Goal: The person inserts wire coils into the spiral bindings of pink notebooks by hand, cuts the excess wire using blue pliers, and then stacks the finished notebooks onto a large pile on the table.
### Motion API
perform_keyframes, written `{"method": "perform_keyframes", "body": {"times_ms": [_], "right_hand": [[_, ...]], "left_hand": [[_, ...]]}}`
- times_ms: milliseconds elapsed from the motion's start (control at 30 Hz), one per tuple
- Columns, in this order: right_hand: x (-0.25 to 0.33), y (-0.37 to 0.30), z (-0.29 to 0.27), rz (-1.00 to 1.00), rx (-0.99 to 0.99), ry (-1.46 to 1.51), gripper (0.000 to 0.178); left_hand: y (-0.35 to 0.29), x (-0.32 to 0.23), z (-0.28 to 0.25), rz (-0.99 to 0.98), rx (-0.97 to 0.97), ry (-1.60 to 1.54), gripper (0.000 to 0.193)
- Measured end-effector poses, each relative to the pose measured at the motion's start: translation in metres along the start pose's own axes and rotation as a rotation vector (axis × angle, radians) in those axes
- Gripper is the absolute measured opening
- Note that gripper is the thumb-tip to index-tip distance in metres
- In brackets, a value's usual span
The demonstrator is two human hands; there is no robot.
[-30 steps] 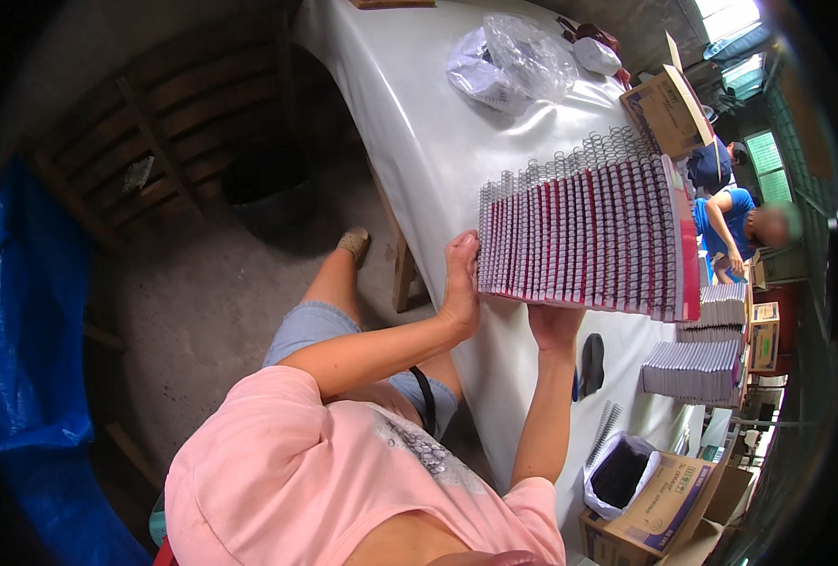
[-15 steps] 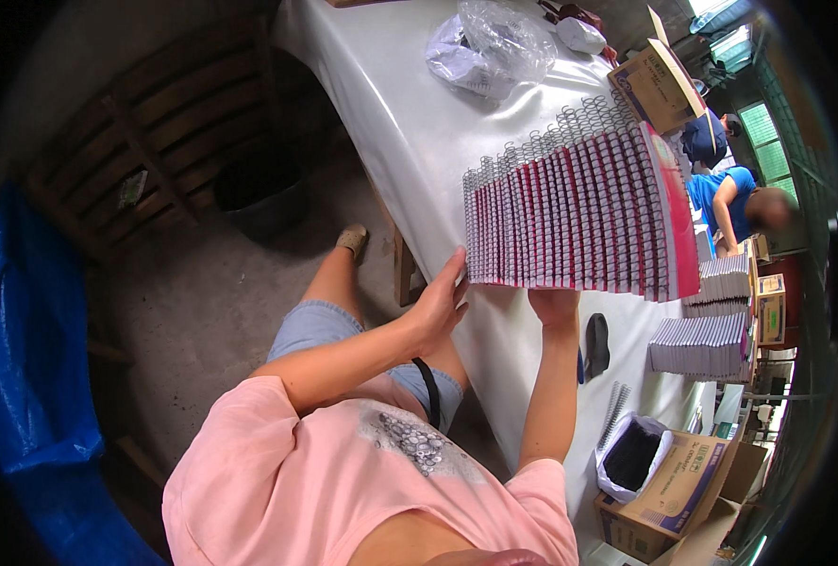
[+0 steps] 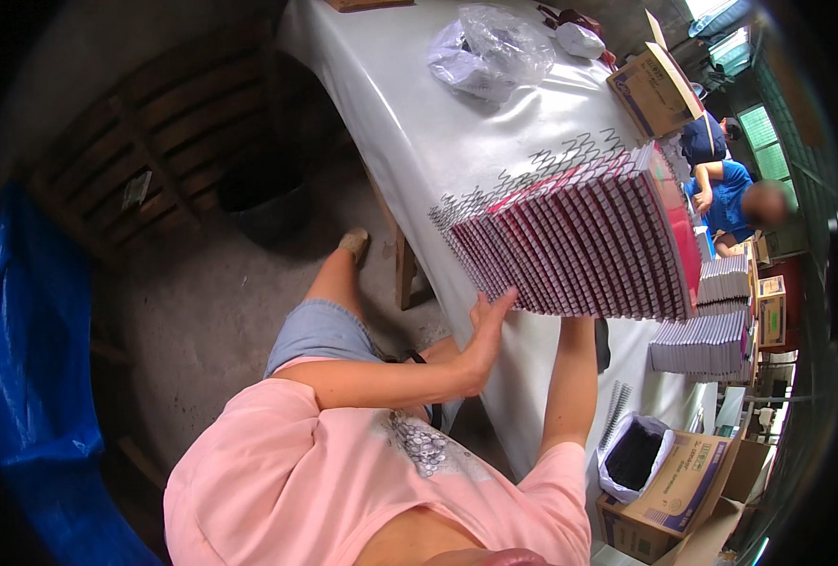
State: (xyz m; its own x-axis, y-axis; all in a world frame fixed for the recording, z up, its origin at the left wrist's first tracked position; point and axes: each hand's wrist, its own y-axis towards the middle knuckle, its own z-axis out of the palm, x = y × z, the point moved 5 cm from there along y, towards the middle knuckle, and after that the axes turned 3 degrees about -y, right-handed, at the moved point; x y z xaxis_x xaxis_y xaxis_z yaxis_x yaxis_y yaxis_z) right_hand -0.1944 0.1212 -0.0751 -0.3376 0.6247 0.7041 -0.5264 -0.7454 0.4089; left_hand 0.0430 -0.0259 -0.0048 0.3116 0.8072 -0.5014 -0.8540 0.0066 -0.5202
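Note:
A tall stack of spiral-bound notebooks (image 3: 570,236) stands over the white-covered table (image 3: 391,104), with coil spines toward me and a pink-red cover at its right end. Loose wire ends of the coils stick out along its far left edge. My left hand (image 3: 491,325) rests against the lower left of the spines, fingers stretched out and open. Beneath the stack's lower edge, my right forearm (image 3: 570,377) reaches up; the right hand itself is hidden behind the notebooks, so its fingers do not show.
More notebook stacks (image 3: 697,347) stand at the right. Near them are loose wire coils (image 3: 615,407), a white bag with black contents (image 3: 634,457) and a cardboard box (image 3: 669,491). A clear plastic bag (image 3: 494,52) and an open carton (image 3: 655,90) lie farther back. A person in blue (image 3: 732,189) works beyond.
The notebook stack has tilted and shifted, its lower edge now nearer me. My left hand has moved right along the spines. My right hand has gone out of sight behind the stack.

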Motion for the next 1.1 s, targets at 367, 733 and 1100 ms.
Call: {"method": "perform_keyframes", "body": {"times_ms": [367,733,1100], "right_hand": [[0.008,-0.022,-0.031,-0.061,-0.567,-0.660,0.065],[-0.052,-0.025,0.226,0.384,-0.804,-1.573,0.080],[-0.064,0.006,0.207,0.344,-0.754,-1.822,0.044]], "left_hand": [[0.011,-0.002,-0.094,0.421,0.041,0.132,0.080],[0.053,-0.183,-0.091,0.865,0.431,1.262,0.071],[0.038,-0.155,-0.093,0.946,0.165,1.118,0.021]]}}
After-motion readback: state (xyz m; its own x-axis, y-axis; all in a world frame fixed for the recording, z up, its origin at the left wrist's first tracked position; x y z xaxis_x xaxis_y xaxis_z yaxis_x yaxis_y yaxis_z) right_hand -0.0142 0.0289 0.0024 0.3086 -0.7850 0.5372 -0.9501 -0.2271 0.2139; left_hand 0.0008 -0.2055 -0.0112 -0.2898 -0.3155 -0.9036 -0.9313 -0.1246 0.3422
